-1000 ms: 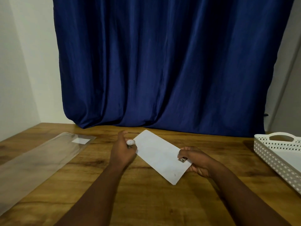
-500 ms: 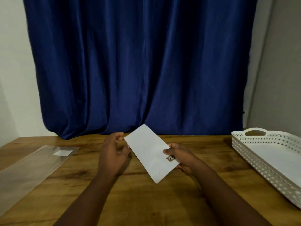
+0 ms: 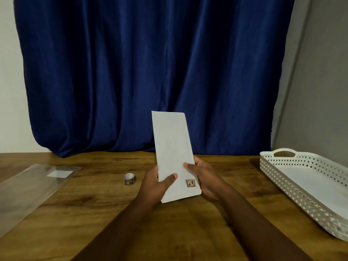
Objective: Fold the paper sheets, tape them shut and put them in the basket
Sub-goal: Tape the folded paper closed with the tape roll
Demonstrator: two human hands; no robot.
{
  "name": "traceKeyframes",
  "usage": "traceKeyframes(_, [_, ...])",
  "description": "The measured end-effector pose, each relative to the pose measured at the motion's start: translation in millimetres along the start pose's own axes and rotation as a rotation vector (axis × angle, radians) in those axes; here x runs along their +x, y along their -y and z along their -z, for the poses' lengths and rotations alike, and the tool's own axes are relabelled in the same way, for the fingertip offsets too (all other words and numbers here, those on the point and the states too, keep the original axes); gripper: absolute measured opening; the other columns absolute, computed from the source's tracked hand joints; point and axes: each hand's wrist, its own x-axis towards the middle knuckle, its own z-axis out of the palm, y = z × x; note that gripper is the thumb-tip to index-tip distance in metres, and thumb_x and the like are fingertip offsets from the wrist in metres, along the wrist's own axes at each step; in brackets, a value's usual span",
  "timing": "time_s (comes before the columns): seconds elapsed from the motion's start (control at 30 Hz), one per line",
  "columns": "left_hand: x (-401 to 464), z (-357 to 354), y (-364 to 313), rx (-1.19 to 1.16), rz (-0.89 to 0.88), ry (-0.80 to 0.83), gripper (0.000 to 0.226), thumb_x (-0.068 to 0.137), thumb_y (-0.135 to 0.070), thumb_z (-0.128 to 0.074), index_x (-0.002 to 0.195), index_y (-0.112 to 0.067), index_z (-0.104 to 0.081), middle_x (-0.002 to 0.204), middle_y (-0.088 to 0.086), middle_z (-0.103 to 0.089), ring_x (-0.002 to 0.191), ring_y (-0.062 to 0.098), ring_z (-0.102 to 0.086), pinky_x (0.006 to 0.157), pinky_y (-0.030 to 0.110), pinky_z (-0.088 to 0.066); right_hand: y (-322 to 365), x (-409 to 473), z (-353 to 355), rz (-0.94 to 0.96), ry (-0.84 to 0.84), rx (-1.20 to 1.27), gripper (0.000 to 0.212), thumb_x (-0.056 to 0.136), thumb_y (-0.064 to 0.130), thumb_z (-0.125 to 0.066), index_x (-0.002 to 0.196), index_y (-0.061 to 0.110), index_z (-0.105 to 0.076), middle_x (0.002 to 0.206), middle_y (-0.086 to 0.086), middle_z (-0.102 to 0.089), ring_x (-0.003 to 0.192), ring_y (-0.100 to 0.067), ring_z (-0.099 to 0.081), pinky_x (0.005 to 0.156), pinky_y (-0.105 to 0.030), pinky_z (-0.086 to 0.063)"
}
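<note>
A folded white paper sheet [image 3: 174, 147] stands nearly upright above the middle of the wooden table [image 3: 98, 213]. A small brown patterned piece of tape [image 3: 190, 183] sits near its lower right corner. My left hand [image 3: 157, 185] grips its lower left edge, thumb on the front. My right hand [image 3: 205, 178] holds the lower right edge from behind, fingertips on the front. A small roll of patterned tape [image 3: 129, 178] lies on the table to the left of my hands. The white perforated basket [image 3: 282, 178] stands at the right with white paper inside.
A clear plastic sleeve [image 3: 28, 187] with a white label lies at the left of the table. A dark blue curtain [image 3: 150, 72] hangs behind the table's far edge. A grey wall rises behind the basket.
The paper has turned from slanted to nearly upright and risen. My left hand has let go of the tape roll, which now lies on the table, and taken the paper's lower edge.
</note>
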Motion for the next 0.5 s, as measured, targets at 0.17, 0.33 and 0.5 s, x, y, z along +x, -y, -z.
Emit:
traceKeyframes(0.17, [-13,-8,-4,-0.153,0.036,0.174,0.062,0.087,-0.072,-0.051,0.137,-0.034,-0.048,0.123,-0.004,-0.069,0.104,0.017,-0.071,0.078,0.040,-0.065,17,-11,-1,0.104,-0.170,-0.076,0.030,0.100,0.012,-0.060,0.131,0.013,-0.059,0.114,-0.010,-0.076,0.102,-0.030,-0.073,0.073,-0.040,-0.063])
traceKeyframes(0.33, [-23,-13,5,-0.077,-0.077,0.289,0.078,0.080,-0.092,-0.032,0.126,-0.037,-0.062,0.118,-0.013,-0.072,0.106,0.009,-0.069,0.093,0.035,-0.055,52,-54,24,0.119,-0.238,-0.244,0.022,0.100,0.010,-0.060,0.122,0.012,-0.064,0.109,-0.008,-0.077,0.093,-0.021,-0.076,0.068,-0.031,-0.062])
traceKeyframes(0.5, [-34,-23,8,0.300,-0.347,0.407,0.042,0.094,-0.054,-0.059,0.131,-0.035,-0.061,0.128,-0.021,-0.062,0.114,-0.013,-0.056,0.094,0.018,-0.049,111,-106,106,0.194,-0.465,-0.564,0.018,0.095,0.015,-0.068,0.113,0.018,-0.069,0.106,-0.008,-0.077,0.091,-0.025,-0.076,0.074,-0.037,-0.063])
